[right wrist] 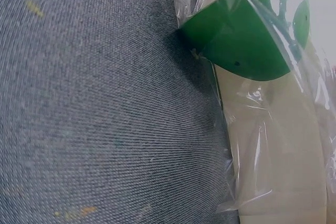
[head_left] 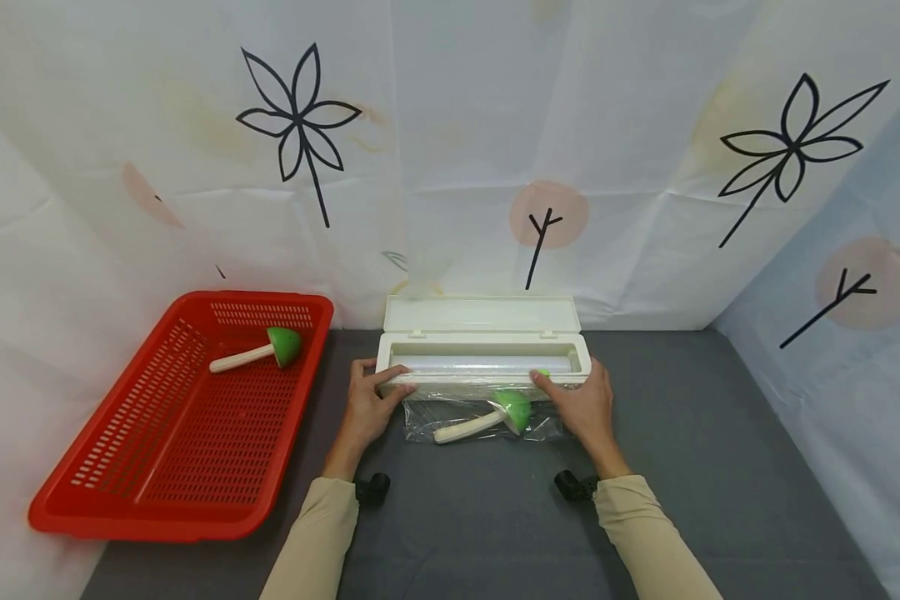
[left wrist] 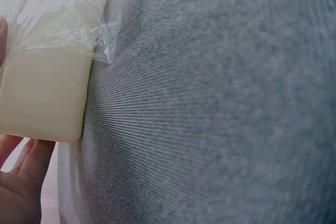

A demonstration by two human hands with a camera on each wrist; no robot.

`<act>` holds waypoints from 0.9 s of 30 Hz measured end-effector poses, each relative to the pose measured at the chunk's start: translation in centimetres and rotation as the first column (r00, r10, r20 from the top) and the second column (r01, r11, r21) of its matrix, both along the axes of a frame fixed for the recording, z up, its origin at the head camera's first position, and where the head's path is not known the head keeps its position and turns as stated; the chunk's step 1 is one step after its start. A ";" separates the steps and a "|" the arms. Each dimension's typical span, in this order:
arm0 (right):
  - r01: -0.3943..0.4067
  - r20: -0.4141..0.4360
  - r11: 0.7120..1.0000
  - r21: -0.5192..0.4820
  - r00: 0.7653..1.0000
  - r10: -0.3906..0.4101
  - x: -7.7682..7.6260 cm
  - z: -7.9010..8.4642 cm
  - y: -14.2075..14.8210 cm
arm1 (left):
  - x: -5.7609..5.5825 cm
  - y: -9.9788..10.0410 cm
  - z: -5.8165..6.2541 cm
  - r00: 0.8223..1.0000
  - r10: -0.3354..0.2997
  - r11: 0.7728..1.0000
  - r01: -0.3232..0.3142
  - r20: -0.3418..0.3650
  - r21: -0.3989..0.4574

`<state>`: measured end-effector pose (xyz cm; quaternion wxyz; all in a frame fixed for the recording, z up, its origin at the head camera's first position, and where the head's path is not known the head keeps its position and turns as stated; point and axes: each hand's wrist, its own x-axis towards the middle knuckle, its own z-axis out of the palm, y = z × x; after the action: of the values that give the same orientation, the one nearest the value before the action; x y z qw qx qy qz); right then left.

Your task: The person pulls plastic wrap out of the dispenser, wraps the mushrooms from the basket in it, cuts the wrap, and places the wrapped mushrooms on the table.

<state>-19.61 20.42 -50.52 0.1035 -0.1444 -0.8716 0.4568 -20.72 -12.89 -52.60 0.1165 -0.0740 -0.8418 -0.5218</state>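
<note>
A cream cling film dispenser stands with its lid raised, a roll of film inside. Clear film hangs from its front edge over a toy mushroom with a green cap and pale stem. My left hand grips the dispenser's left end, thumb on the front edge; in the left wrist view, fingers curl behind that end. My right hand holds the right end, its thumb at a small green piece on the front edge. The right wrist view has the film-covered cap close up.
A red plastic basket stands to the left, with another green-capped toy mushroom in it. A dark grey cloth covers the table. Behind hangs a white patterned curtain, which also runs along both sides.
</note>
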 end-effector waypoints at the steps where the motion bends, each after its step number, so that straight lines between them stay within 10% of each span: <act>1: 0.003 -0.005 1.000 -0.005 1.000 -0.003 0.0 0.0 0.0 | 0.0 0.0 0.0 1.000 0.000 1.000 0.000 0.002 0.003; 27: -0.003 -0.095 1.000 -0.022 0.995 0.001 0.3 -0.1 1.1 | -0.1 0.1 -0.1 1.000 0.005 1.000 -0.004 -0.013 0.019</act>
<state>-19.32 21.53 -50.61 0.1431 -0.1228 -0.8607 0.4728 -20.82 -12.80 -52.74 0.1239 -0.0744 -0.8363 -0.5289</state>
